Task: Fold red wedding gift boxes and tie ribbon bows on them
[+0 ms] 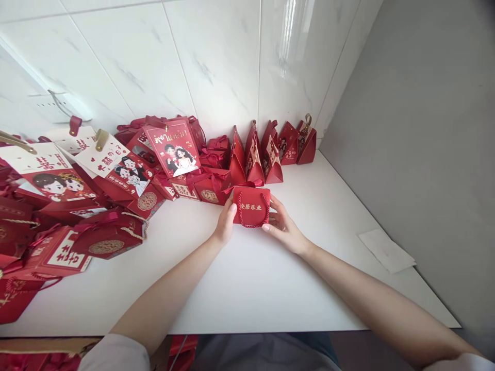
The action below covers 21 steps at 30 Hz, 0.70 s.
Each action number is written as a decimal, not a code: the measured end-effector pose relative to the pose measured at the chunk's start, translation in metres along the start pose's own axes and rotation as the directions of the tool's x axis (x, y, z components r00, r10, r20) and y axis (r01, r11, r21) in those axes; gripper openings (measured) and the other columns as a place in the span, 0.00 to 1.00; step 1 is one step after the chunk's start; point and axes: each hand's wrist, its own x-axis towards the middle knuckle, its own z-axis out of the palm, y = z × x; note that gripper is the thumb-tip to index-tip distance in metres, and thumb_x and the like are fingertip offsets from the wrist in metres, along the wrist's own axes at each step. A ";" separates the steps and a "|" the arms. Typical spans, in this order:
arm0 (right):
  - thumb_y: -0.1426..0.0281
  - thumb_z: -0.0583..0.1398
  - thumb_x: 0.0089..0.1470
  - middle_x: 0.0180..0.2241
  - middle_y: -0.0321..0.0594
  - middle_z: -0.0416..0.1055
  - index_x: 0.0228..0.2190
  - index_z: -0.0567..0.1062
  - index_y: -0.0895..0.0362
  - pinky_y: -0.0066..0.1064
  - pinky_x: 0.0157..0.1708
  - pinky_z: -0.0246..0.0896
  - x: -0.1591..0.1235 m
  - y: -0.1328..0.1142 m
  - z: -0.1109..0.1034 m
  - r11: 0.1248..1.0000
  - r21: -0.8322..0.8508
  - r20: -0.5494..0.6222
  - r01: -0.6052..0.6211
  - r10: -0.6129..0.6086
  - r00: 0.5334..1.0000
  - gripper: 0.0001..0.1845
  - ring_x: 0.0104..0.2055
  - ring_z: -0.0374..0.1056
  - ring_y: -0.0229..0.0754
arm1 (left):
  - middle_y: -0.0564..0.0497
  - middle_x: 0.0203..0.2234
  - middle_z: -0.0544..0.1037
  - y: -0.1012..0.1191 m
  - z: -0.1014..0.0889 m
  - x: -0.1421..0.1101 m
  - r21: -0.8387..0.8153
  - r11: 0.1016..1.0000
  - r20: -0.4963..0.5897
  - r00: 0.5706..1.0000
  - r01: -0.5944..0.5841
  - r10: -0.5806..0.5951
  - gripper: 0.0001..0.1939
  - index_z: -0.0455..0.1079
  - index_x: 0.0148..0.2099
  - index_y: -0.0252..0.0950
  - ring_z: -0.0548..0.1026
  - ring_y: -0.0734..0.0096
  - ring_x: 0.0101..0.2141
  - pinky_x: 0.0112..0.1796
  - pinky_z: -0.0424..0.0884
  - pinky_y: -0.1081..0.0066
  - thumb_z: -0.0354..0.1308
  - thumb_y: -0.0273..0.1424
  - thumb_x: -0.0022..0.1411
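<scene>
A small red gift bag [252, 205] with a cord handle and gold lettering lies on the white table [247, 278], just in front of a heap of red boxes. My left hand [225, 222] holds its left edge with fingers curled against it. My right hand [283, 226] grips the bag's right edge and lower corner, thumb under the bottom.
Many red and white gift boxes and bags [116, 170] pile up along the tiled wall at the left and back. A row of red triangular boxes [270, 149] stands behind the bag. A white paper slip [386, 251] lies at the right near the grey wall.
</scene>
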 end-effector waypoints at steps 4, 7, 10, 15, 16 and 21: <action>0.57 0.66 0.56 0.68 0.47 0.49 0.67 0.47 0.42 0.50 0.56 0.66 0.002 0.001 0.000 1.000 0.006 -0.021 -0.019 0.019 1.000 0.47 0.56 0.67 0.50 | 0.46 0.63 0.67 0.004 -0.001 0.002 0.070 0.997 0.002 1.000 -0.014 0.014 0.29 0.65 0.63 0.38 0.61 0.55 0.65 0.65 0.56 0.58 0.51 0.50 0.67; 0.57 0.67 0.54 0.67 0.48 0.50 0.67 0.49 0.44 0.48 0.51 0.70 0.004 0.003 0.002 0.999 -0.044 -0.096 -0.026 0.022 0.995 0.47 0.54 0.68 0.50 | 0.44 0.57 0.73 0.005 -0.004 0.005 0.110 0.993 -0.019 0.999 0.043 -0.041 0.28 0.68 0.60 0.37 0.69 0.54 0.59 0.60 0.64 0.58 0.51 0.50 0.68; 0.56 0.68 0.52 0.66 0.50 0.52 0.65 0.53 0.47 0.45 0.45 0.73 0.006 0.005 0.006 0.991 -0.134 -0.221 -0.014 -0.016 0.975 0.47 0.54 0.67 0.51 | 0.42 0.53 0.75 0.006 -0.007 0.006 0.239 0.970 -0.109 0.994 0.033 -0.006 0.28 0.71 0.56 0.35 0.72 0.54 0.55 0.56 0.67 0.59 0.52 0.51 0.66; 0.57 0.70 0.48 0.62 0.51 0.58 0.61 0.59 0.50 0.47 0.47 0.71 0.005 0.000 0.011 0.890 -0.444 -0.329 0.104 -0.270 0.905 0.44 0.56 0.64 0.54 | 0.41 0.54 0.74 0.015 0.012 -0.014 0.234 0.972 -0.208 0.978 0.029 0.021 0.31 0.69 0.58 0.36 0.71 0.54 0.56 0.55 0.68 0.60 0.44 0.54 0.69; 0.57 0.70 0.48 0.62 0.51 0.59 0.61 0.60 0.50 0.49 0.49 0.70 0.004 -0.002 0.011 0.852 -0.509 -0.323 0.121 -0.319 0.891 0.44 0.58 0.63 0.56 | 0.41 0.56 0.73 0.017 0.019 -0.019 0.177 0.983 -0.216 0.976 0.057 -0.018 0.32 0.67 0.60 0.37 0.71 0.55 0.57 0.55 0.68 0.60 0.42 0.54 0.70; 0.57 0.70 0.49 0.62 0.51 0.60 0.61 0.60 0.50 0.56 0.63 0.56 -0.001 -0.012 0.010 0.734 -0.648 -0.244 0.205 -0.455 0.857 0.43 0.65 0.56 0.58 | 0.43 0.60 0.69 0.021 0.044 -0.027 0.072 0.997 -0.085 0.996 0.038 -0.032 0.30 0.61 0.65 0.40 0.68 0.56 0.60 0.59 0.65 0.61 0.57 0.47 0.65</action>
